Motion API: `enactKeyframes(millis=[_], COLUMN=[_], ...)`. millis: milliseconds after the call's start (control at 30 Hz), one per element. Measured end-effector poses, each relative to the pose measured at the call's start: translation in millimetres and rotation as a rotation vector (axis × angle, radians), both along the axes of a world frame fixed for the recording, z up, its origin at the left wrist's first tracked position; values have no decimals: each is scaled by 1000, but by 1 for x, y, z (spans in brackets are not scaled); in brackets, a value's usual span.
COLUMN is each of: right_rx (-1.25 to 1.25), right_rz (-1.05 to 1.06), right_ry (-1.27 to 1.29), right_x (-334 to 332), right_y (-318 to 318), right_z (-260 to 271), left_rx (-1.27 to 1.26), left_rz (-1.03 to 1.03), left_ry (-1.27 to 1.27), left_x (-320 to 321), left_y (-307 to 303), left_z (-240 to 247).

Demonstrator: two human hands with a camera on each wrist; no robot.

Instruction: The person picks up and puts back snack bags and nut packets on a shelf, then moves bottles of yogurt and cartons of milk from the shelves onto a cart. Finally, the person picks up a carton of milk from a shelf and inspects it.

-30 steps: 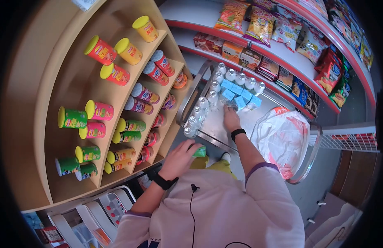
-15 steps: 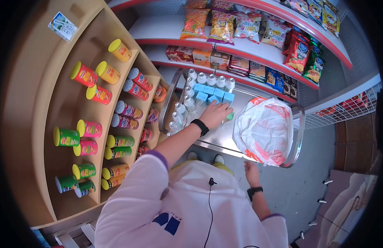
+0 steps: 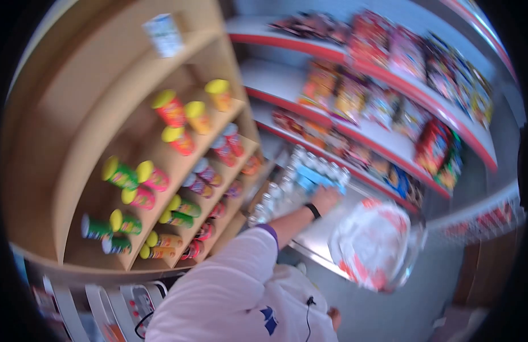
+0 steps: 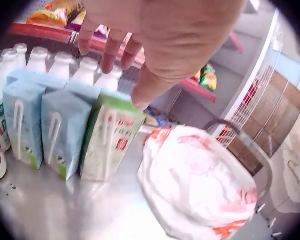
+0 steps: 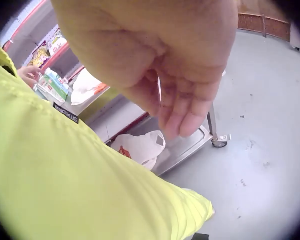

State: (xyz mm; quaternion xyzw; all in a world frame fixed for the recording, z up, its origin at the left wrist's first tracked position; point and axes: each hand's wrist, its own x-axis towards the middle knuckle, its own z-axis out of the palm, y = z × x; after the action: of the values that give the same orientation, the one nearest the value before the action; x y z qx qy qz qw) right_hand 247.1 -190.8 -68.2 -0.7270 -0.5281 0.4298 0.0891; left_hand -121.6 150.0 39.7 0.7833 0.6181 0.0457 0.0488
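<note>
My left hand (image 3: pixel 325 199) reaches over the metal cart top. In the left wrist view its fingers hang loosely spread above a green-and-white drink carton (image 4: pixel 110 142), with the thumb tip right at the carton's top corner. This carton stands upright at the right end of a row of light-blue drink cartons (image 4: pixel 65 130). White-capped bottles (image 4: pixel 60 65) are lined up behind and to the left of them. My right hand (image 5: pixel 160 75) hangs beside my yellow trousers, fingers loosely bent and holding nothing. Only a small part of it shows in the head view, low by the shirt.
A white and red plastic bag (image 3: pixel 371 242) sits on the cart's right part, near its metal handle (image 4: pixel 250 145). Another white bag (image 5: pixel 142 147) lies on the lower cart shelf. Wooden shelves (image 3: pixel 144 171) with snack cans flank the left; racks of snack bags (image 3: pixel 369 102) stand behind.
My left hand has gone from beside the wooden shelves to the cartons, bringing the green carton there. The right hand has left the cartons and dropped to my side. The head view has shifted.
</note>
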Motion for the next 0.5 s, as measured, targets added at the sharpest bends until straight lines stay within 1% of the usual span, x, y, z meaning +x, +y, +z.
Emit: enactKeyframes(millis=[33, 67, 100, 133, 200, 267, 300, 333, 367, 400, 467, 500], right_rx=[134, 38, -13, -36, -52, -64, -70, -70, -72, -68, -56, -48], right_rz=[111, 123, 151, 183, 237, 285, 307, 323, 342, 360, 393, 400], right_ry=[51, 11, -38, -54, -70, -79, -82, -85, -85, -81, -62, -43], right_x=[59, 49, 28, 17, 2, -9, -12, -16, -20, -23, -29, -32], right_y=[-15, 1, 21, 34, 59, 79, 87, 95, 103, 111, 126, 133], right_z=[-106, -80, -54, -46, -37, -34, -31, -29, -28, -26, -23, -23], left_rx=[138, 226, 298, 316, 410, 636, 855, 934, 1063, 1089, 1197, 1157], left_rz=[-51, -83, -118, -76, -75, 54, 100, 179, 273, 321, 487, 589], left_ry=[-45, -79, -129, -111, -49, 45, 63, 64, 142, 139, 289, 314], left_x=[-4, -9, -20, -34, -73, -127, -152, -175, -197, -224, -265, -284], left_y=[-8, -13, -24, -31, -39, -41, -55, -68, -78, -86, -93, -94], left_z=[11, 24, 62, 100, 179, 249, 292, 332, 365, 391, 430, 444])
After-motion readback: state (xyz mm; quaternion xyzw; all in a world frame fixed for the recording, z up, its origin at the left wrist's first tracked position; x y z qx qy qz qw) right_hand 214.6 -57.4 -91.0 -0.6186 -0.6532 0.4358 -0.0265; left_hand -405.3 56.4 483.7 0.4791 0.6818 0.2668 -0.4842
